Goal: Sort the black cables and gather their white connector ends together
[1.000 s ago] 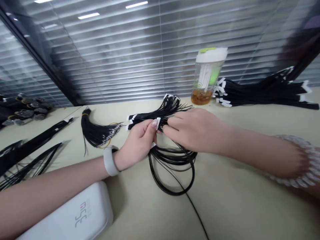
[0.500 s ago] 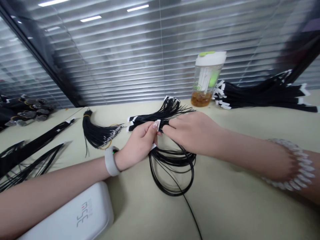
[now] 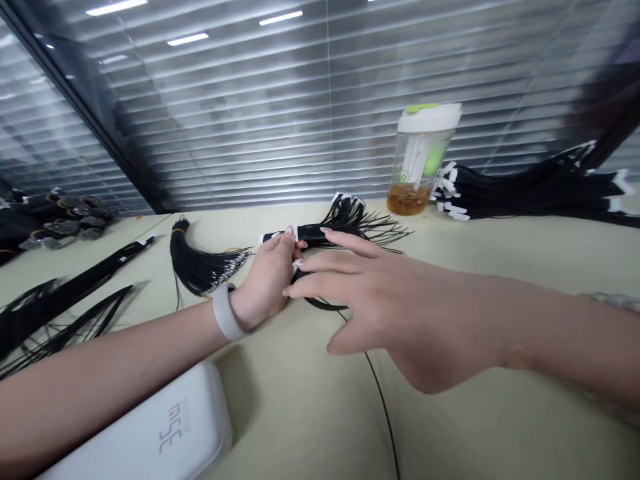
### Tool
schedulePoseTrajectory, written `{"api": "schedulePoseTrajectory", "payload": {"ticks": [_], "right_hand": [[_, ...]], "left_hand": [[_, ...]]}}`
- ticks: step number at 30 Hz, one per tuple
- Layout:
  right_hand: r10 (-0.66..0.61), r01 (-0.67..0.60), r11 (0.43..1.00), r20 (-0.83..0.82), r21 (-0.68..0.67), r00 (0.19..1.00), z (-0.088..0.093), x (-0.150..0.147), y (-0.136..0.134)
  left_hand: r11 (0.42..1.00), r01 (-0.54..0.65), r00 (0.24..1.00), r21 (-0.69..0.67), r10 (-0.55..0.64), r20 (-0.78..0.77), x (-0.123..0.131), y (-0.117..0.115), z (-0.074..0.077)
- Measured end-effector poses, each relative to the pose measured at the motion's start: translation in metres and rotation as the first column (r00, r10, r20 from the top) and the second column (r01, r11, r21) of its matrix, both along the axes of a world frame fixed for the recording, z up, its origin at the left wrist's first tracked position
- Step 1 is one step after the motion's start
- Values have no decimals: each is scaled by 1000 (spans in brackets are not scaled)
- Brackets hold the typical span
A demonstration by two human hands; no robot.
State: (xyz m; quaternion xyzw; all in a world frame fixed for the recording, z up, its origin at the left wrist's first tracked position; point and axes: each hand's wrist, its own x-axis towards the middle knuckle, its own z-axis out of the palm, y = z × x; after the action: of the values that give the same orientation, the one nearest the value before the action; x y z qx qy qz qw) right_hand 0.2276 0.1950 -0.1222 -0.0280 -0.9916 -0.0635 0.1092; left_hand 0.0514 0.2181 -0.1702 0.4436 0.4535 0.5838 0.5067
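My left hand (image 3: 267, 277), with a grey band at its wrist, is closed on a coiled black cable (image 3: 324, 305) near a white piece at the cable's upper end. My right hand (image 3: 373, 293) is spread in front of the coil, fingertips close to my left hand and holding nothing that I can see. It hides most of the coil. One black strand (image 3: 384, 403) runs from there to the front edge of the view. Directly behind both hands lies a bundle of black wires (image 3: 345, 220) with white ends.
A bottle of amber drink (image 3: 407, 199) stands behind, beside a pile of black cables (image 3: 535, 193). To the left lie a banded wire bunch (image 3: 193, 263) and longer dark bundles (image 3: 70, 287). A white power bank (image 3: 200, 413) is under my left forearm; blinds (image 3: 250, 120) line the back.
My right hand has let go of the cable, opened its fingers and come nearer in front of the coil. The left hand has shifted slightly left, still holding the cable.
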Motion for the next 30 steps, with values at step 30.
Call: {"api": "schedulePoseTrajectory", "payload": {"ticks": [30], "right_hand": [[-760,-475,285,-498,-833,417,35,15,47]], "left_hand": [[987,-61,953,145,101,-284,-4,6,-13]]}}
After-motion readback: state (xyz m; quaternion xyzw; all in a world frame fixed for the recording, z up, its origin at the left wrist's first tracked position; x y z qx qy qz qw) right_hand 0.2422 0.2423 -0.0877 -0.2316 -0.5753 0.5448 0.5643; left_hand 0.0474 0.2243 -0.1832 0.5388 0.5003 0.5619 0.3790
